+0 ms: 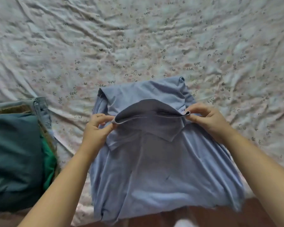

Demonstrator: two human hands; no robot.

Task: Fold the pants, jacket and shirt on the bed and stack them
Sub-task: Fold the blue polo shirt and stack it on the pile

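Left hand (97, 128): forearm extended, fingers (102, 117) pinching shirt (154, 161) collar.
Right hand (208, 120): forearm extended, pinching collar's other end.

A bed covered by a creased pale sheet (154, 38) printed with small leaf sprigs and faint pink flowers carries everything. The left hand (95, 128) and right hand (208, 118) pinch the two ends of a light blue polo shirt's (162, 169) collar (151, 110). The shirt lies on the sheet, with a folded part just beyond the grip and its body spread from under the grip towards the person. Well to the left of the grip sits a folded dark teal jacket (15, 153) showing a green lining. It rests on light denim jeans (43, 108), whose edge shows at the jacket's far and right sides.
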